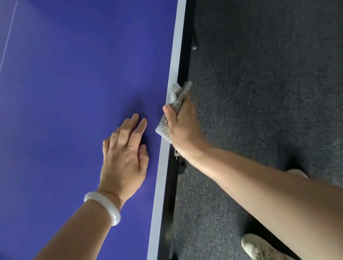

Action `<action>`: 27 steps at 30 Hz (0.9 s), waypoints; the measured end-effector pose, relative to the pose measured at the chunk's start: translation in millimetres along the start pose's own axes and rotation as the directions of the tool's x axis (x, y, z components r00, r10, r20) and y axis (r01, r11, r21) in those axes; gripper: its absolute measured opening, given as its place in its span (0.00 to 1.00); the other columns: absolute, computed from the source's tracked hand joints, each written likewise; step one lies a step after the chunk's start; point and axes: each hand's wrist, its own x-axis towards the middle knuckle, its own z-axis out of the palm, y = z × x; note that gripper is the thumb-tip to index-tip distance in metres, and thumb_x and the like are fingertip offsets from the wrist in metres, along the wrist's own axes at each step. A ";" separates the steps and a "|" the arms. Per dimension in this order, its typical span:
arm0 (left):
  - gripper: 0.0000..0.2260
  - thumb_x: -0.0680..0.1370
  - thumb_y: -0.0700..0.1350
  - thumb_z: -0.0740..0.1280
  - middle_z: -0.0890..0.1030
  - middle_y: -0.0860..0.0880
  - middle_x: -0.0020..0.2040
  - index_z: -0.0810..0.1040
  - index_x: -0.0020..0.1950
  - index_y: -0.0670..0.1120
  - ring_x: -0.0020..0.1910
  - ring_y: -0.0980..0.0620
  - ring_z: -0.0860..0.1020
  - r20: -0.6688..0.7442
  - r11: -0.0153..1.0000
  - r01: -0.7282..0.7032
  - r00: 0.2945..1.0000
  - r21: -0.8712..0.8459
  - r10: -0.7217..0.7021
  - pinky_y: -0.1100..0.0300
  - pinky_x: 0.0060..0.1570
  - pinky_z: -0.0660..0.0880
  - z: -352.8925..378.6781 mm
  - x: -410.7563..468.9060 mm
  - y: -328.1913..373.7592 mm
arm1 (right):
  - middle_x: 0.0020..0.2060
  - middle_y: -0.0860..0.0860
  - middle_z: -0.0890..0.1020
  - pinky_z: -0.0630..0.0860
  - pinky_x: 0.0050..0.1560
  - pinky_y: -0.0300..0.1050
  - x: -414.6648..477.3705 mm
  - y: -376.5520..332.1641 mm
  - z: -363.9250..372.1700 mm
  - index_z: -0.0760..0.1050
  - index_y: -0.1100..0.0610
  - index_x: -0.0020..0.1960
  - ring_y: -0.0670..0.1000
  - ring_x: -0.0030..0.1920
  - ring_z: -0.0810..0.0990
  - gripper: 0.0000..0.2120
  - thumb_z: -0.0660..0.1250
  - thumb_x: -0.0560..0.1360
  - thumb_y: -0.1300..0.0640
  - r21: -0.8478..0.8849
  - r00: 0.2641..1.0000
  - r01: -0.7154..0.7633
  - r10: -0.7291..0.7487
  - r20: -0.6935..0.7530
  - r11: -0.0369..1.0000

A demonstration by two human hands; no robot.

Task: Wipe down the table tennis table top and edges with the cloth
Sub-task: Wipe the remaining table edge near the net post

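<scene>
My left hand [125, 156] lies flat, fingers straight, on the blue table [53, 80]; just beside it my right hand [182, 126] grips the cloth [175, 98] over the table's white edge [168, 145].

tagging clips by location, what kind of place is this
Probably an indoor games or recreation room. A blue table tennis table with a white edge line stands on dark grey carpet, and the right hand holds a cloth at the table's edge.
</scene>
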 end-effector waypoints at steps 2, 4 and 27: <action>0.19 0.78 0.43 0.56 0.74 0.44 0.66 0.75 0.67 0.42 0.60 0.41 0.72 -0.012 1.000 -0.011 1.000 0.003 0.011 0.45 0.62 0.69 -6.4 21.3 1.4 | 0.74 0.63 0.63 0.60 0.74 0.54 0.2 1.0 -6.0 0.54 0.67 0.78 0.60 0.75 0.63 0.30 0.60 0.82 0.53 -0.031 0.999 -0.006 0.007 0.035 1.000; 0.16 0.78 0.38 0.59 0.75 0.43 0.64 0.75 0.65 0.41 0.58 0.39 0.73 -0.014 1.000 0.008 1.000 0.009 -0.008 0.45 0.60 0.69 -10.4 53.5 4.7 | 0.77 0.61 0.60 0.57 0.76 0.51 0.2 -2.9 -12.0 0.51 0.66 0.79 0.57 0.77 0.60 0.32 0.60 0.82 0.54 -0.023 0.998 -0.017 0.019 0.061 1.000; 0.25 0.81 0.51 0.52 0.57 0.53 0.79 0.60 0.79 0.52 0.77 0.50 0.57 -0.037 0.970 0.165 0.984 -0.181 -0.174 0.51 0.75 0.53 6.1 230.1 27.5 | 0.81 0.52 0.50 0.51 0.79 0.51 195.4 -80.8 -54.8 0.44 0.57 0.81 0.50 0.80 0.50 0.29 0.50 0.85 0.49 0.268 0.992 -0.019 0.051 -0.113 0.963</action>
